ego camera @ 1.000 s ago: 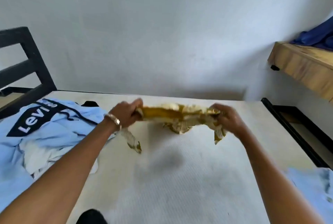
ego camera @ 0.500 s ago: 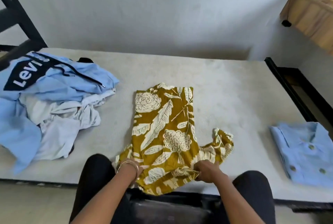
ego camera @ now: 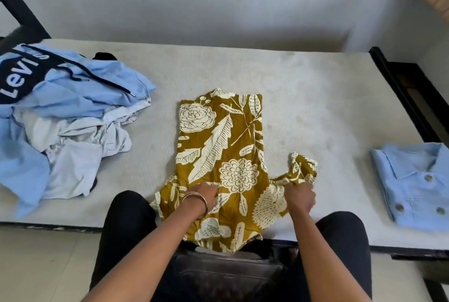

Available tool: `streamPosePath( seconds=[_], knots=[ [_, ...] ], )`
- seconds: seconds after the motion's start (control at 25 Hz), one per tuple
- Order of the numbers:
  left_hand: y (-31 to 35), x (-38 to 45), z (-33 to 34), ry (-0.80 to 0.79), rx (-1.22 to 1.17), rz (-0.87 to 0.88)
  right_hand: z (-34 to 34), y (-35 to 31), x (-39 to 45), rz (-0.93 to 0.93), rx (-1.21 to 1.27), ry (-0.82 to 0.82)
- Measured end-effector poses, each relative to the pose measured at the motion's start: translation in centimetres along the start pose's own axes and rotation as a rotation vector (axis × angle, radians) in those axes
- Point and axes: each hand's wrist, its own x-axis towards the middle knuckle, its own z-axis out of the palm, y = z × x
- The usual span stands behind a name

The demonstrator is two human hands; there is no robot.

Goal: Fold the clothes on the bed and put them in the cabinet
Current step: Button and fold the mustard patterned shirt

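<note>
Your mustard-yellow floral-print cotton garment [ego camera: 226,155] lies lengthwise on the white mattress of the bed [ego camera: 303,97], its near hem hanging over the edge. Your left hand [ego camera: 202,193] presses flat on it with fingers extended, while your right hand [ego camera: 300,196] pinches its bunched sleeve. To the left sits a crumpled heap of light-blue clothes [ego camera: 60,119]; to the right, a folded light-blue buttoned shirt [ego camera: 415,182].
</note>
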Motion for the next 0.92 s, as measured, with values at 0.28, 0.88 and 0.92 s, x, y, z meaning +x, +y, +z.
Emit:
streamPosePath(
  seconds=[0.28, 0.88, 0.92],
  knots=[
    [4.0, 3.7, 1.1, 0.008, -0.139, 0.121, 0.9, 1.4, 4.8, 0.288, 0.605, -0.239],
    [5.9, 5.1, 1.3, -0.007, -0.572, 0.236, -2.3, -1.5, -1.4, -0.439, 1.073, -0.234],
    [4.7, 5.0, 0.6, 0.076, -0.950, 0.101, -1.5, -2.0, -2.9, -0.636, 0.859, -0.269]
  ],
)
